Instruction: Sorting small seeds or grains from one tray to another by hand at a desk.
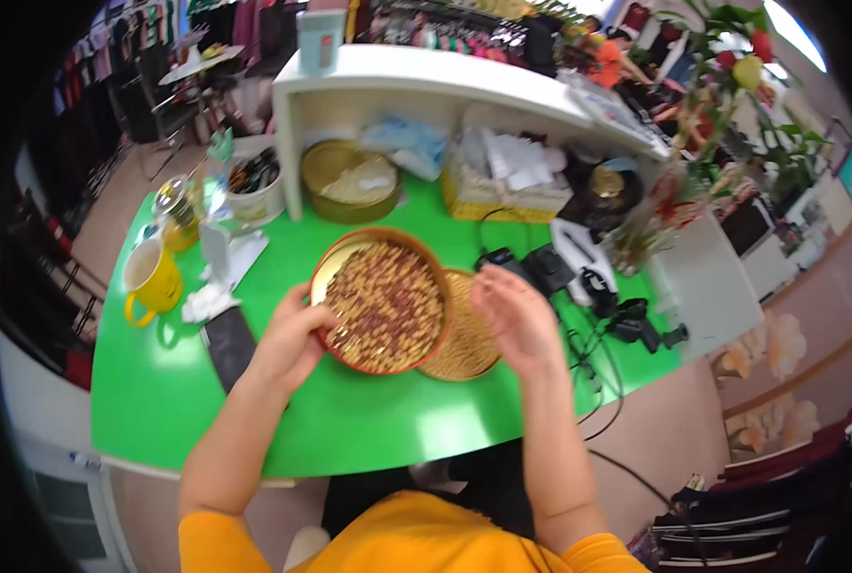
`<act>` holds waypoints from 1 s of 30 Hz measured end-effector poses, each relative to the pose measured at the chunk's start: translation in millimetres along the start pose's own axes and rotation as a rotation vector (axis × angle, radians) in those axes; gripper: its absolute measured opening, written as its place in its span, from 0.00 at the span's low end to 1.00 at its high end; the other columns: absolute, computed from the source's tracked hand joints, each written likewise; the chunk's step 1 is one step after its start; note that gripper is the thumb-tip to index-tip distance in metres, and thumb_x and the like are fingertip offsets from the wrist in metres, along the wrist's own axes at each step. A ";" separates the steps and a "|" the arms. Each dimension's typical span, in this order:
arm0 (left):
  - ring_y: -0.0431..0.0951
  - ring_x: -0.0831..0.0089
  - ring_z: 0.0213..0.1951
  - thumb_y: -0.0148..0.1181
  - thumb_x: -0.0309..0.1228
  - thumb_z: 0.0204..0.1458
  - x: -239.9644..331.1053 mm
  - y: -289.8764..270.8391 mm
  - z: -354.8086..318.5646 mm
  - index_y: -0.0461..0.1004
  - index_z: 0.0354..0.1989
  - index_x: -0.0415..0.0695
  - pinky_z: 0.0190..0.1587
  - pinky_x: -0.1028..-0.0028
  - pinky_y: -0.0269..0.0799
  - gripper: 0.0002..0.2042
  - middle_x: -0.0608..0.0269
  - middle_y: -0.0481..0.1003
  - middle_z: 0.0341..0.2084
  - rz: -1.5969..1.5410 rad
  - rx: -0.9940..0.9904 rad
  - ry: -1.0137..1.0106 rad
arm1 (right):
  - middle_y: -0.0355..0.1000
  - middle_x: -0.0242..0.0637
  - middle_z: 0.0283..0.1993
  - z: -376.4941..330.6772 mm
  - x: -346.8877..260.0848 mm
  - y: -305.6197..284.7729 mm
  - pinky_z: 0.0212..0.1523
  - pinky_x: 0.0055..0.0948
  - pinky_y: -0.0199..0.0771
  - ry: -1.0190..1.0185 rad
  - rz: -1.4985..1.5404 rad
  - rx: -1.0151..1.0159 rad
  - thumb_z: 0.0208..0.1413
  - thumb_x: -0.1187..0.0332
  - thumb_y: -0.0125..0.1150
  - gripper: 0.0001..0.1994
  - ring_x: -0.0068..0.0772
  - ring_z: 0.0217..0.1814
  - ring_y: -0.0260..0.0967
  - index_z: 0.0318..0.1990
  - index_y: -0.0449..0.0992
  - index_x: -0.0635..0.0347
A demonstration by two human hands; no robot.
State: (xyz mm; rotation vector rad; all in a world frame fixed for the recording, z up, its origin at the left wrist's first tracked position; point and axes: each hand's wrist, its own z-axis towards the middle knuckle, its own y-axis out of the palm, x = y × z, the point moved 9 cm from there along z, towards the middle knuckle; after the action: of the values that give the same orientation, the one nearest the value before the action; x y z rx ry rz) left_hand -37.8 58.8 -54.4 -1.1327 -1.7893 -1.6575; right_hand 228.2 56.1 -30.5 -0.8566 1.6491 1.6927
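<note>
A round red-rimmed container (323,270) is tilted a little above the table. It is full of small tan and reddish-brown pieces (385,304) that look like nuts or beans. My left hand (297,336) grips its left rim, thumb over the edge and fingers beneath. Partly covered by the container, a round woven mat or shallow tray (472,339) lies on the green tabletop. Over its right edge my right hand (514,317) is raised, fingers extended, with nothing seen in it.
A yellow mug (154,279), crumpled tissue (210,303) and a dark flat case (228,346) lie to the left. Behind stand a round tin (349,196) and a yellow-white box (497,196) under a white shelf (445,67). Black devices (545,269) and cables crowd the right.
</note>
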 end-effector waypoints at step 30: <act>0.73 0.64 0.47 0.59 0.16 0.41 -7.0 11.4 -10.2 0.53 0.55 0.34 0.50 0.66 0.72 0.31 0.49 0.67 0.47 0.027 -0.043 -0.062 | 0.68 0.43 0.33 -39.9 56.4 134.3 0.37 0.35 0.70 -0.348 -1.453 -0.555 0.47 0.77 0.62 0.08 0.45 0.35 0.69 0.36 0.74 0.67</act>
State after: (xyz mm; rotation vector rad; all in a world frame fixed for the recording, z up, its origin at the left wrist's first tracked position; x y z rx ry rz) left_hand -26.7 46.4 -51.3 -1.2339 -1.7755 -1.6701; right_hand 88.2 11.5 4.3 -1.3863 0.0387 1.0274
